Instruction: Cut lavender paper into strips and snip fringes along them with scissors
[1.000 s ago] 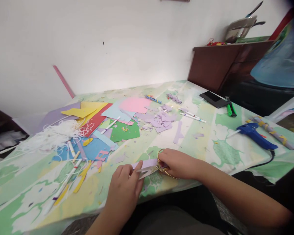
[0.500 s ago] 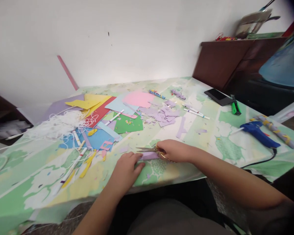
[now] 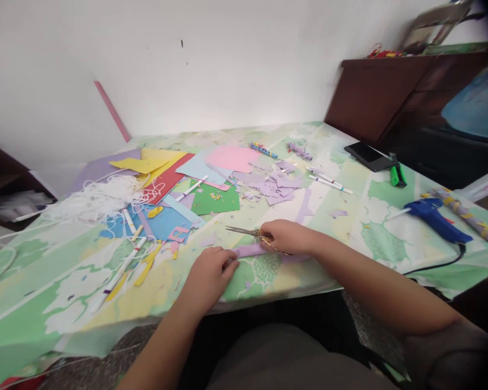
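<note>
My right hand [image 3: 287,237] is closed around the gold handles of a pair of scissors [image 3: 244,231], whose blades point left and look closed. Just below the blades lies a purple paper strip [image 3: 250,250], running from my left fingertips to beneath my right hand. My left hand [image 3: 211,273] pinches the strip's left end between thumb and fingers, near the table's front edge. Part of the strip is hidden under my right hand. Beyond the hands lies a heap of purple paper scraps [image 3: 278,184].
White string [image 3: 101,197] lies tangled at the left, beside coloured sheets [image 3: 217,197] and several markers [image 3: 124,271]. At the right are a blue glue gun [image 3: 437,219] with its cord, a decorated purple stick [image 3: 472,219], a phone [image 3: 368,156] and a green-handled tool [image 3: 397,176].
The scissors have lifted slightly away from the strip and their blades have come together. My left hand still holds the strip's end. The view has shifted a little.
</note>
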### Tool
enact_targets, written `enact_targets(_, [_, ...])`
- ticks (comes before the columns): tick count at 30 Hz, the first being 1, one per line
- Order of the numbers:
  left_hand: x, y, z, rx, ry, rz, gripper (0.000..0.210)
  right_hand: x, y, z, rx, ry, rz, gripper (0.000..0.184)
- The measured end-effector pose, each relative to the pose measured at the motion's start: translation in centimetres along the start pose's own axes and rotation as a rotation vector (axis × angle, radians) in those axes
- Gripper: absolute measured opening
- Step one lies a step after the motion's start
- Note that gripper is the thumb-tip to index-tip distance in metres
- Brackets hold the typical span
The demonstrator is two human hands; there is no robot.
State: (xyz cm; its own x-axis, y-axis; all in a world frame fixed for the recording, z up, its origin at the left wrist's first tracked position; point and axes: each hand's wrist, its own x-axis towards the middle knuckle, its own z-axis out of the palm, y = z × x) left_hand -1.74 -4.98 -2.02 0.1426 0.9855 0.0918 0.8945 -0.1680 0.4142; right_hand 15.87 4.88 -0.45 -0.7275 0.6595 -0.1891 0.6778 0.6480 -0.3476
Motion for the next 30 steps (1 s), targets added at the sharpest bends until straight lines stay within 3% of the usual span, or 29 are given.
enact_targets(18, [-0.8, 0.5, 0.0, 0.042, 0.016, 0.056, 0.028, -0.3, -0.6, 0.0, -0.037, 0.012, -0.008, 0.022])
enact_targets(24, [-0.7, 0.4, 0.4, 0.19, 0.008, 0.129, 0.031, -0.3, -0.6, 0.0, -0.047, 0.03, -0.027, 0.019])
enact_targets(30, [-0.8, 0.3, 1.0, 0.342, 0.071, 0.195, 0.029, -0.1, -0.4, 0.3, -0.051, 0.035, 0.014, 0.02])
